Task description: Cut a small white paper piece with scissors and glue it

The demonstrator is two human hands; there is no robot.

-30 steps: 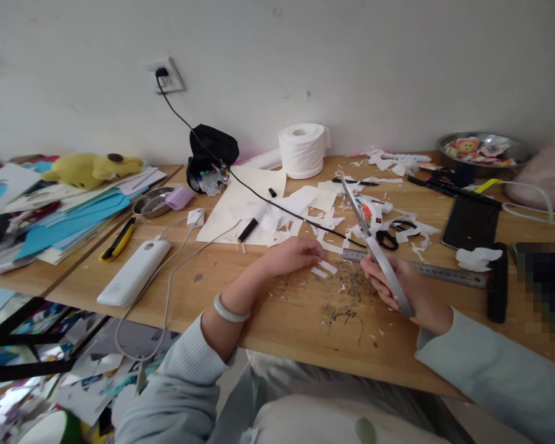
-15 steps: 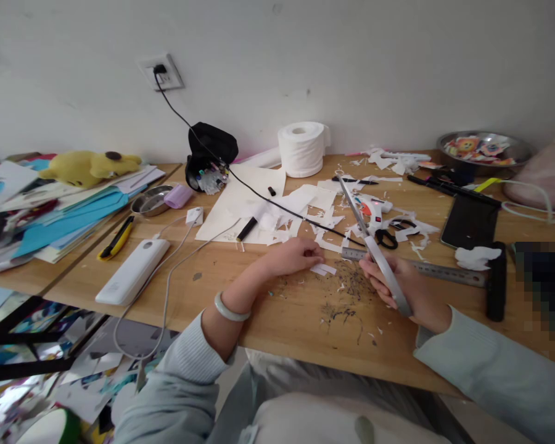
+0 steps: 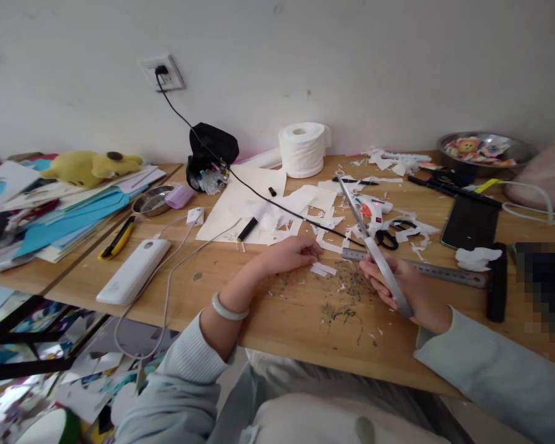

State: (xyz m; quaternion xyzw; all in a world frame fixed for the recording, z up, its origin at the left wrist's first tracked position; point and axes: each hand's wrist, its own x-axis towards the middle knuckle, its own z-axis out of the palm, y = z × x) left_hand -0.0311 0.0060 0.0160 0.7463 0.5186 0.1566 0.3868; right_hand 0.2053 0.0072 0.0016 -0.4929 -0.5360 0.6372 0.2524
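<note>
My right hand (image 3: 395,280) is closed around a long tool, apparently scissors (image 3: 374,246) seen edge-on, with a light grey handle and a thin metal blade pointing up and away. Small white paper strips (image 3: 324,269) lie on the wooden table between my hands. Just left of them rests my left hand (image 3: 293,254), its fingers loosely bent and slightly apart, with nothing visible in them. A steel ruler (image 3: 444,272) runs partly behind my right hand. Dark shavings (image 3: 345,308) are scattered in front of the strips.
Behind the hands lie paper scraps (image 3: 326,237), black-handled scissors (image 3: 386,239) and a white glue gun (image 3: 375,213). A black cable (image 3: 259,194) crosses the table. Left stand a white power bank (image 3: 133,271) and yellow cutter (image 3: 117,239); right, a phone (image 3: 470,221) and metal bowl (image 3: 485,165).
My left hand has drawn back slightly from the paper strips, showing more of them, and its fingers have loosened. My right hand stays in place with the scissors.
</note>
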